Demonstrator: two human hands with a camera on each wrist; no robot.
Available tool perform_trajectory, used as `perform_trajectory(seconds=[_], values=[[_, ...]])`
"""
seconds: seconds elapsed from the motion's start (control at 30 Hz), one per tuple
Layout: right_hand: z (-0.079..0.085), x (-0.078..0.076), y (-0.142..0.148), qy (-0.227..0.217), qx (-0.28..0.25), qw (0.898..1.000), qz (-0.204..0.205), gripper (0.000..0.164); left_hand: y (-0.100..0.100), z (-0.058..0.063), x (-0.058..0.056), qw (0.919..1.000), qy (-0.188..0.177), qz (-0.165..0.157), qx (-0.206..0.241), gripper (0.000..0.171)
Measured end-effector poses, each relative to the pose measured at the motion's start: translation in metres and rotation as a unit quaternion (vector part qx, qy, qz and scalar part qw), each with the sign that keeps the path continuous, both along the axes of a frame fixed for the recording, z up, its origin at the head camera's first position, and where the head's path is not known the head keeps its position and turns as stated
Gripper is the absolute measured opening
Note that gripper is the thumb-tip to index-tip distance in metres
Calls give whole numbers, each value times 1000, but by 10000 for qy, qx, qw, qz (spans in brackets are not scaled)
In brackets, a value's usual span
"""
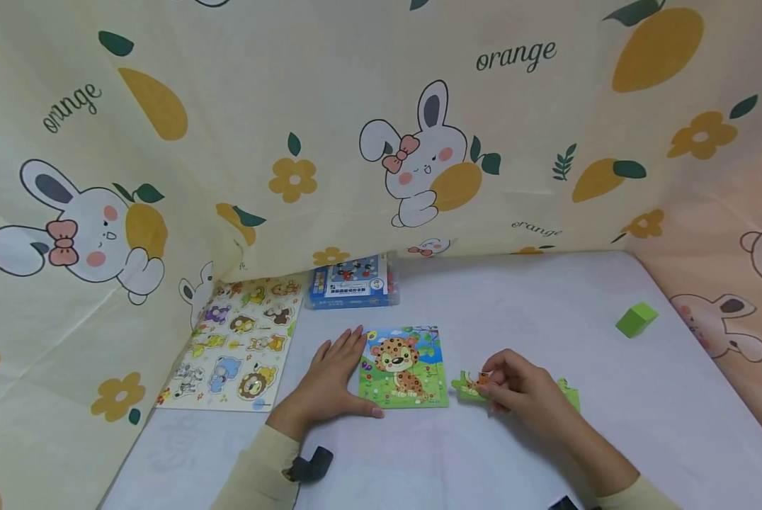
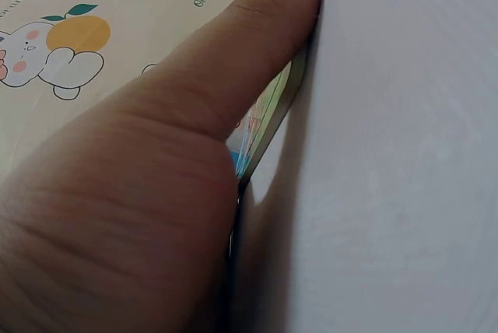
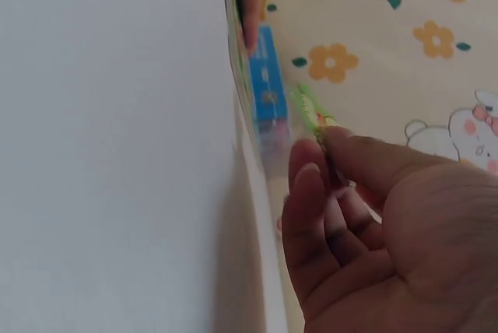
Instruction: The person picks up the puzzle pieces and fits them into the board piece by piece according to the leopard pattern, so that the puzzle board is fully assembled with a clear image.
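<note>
A square leopard puzzle board (image 1: 406, 379) lies on the white table in the head view. My left hand (image 1: 330, 382) rests along its left side, fingers straight, the thumb reaching along the near edge. In the left wrist view the thumb (image 2: 226, 68) lies along the board's edge. Right of the board, my right hand (image 1: 526, 393) pinches a green puzzle piece (image 1: 467, 387) with orange spotted parts between thumb and fingertips. That piece is seen nearly edge-on in the right wrist view. Another green puzzle piece (image 1: 569, 393) lies partly hidden behind the right hand.
A sheet of animal figures (image 1: 212, 354) lies at the left. Behind the board stands a blue boxed set (image 1: 352, 301) in clear plastic. A green block (image 1: 637, 320) sits at the far right. A printed cloth (image 1: 330, 85) hangs around the table's back and sides.
</note>
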State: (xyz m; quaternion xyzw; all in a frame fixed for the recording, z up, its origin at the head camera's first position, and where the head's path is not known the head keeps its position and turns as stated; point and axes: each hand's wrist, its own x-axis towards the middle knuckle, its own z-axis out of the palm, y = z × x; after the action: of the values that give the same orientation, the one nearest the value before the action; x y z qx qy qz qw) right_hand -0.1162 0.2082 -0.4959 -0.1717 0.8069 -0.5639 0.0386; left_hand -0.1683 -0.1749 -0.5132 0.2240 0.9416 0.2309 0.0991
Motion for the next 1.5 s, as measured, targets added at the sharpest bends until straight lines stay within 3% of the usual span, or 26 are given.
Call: perform_trajectory(seconds=[0.33, 0.57, 0.87, 1.23, 1.5], values=[[-3, 0, -20, -505, -468, 9976, 93, 33, 0, -1, -1, 10000, -6, 13, -50, 147], [-1, 0, -43, -772, -623, 9951, -5, 14, 0, -1, -1, 10000, -8, 20, -61, 147], [-5, -4, -67, -1062, -630, 9922, -167, 11, 0, -1, 0, 10000, -10, 21, -31, 147], [-10, -6, -98, -1170, -836, 9894, -223, 12, -1, 0, 0, 10000, 0, 15, -79, 146], [-7, -5, -110, -774, -196, 9966, -219, 9, -1, -1, -1, 10000, 53, -14, -69, 146]])
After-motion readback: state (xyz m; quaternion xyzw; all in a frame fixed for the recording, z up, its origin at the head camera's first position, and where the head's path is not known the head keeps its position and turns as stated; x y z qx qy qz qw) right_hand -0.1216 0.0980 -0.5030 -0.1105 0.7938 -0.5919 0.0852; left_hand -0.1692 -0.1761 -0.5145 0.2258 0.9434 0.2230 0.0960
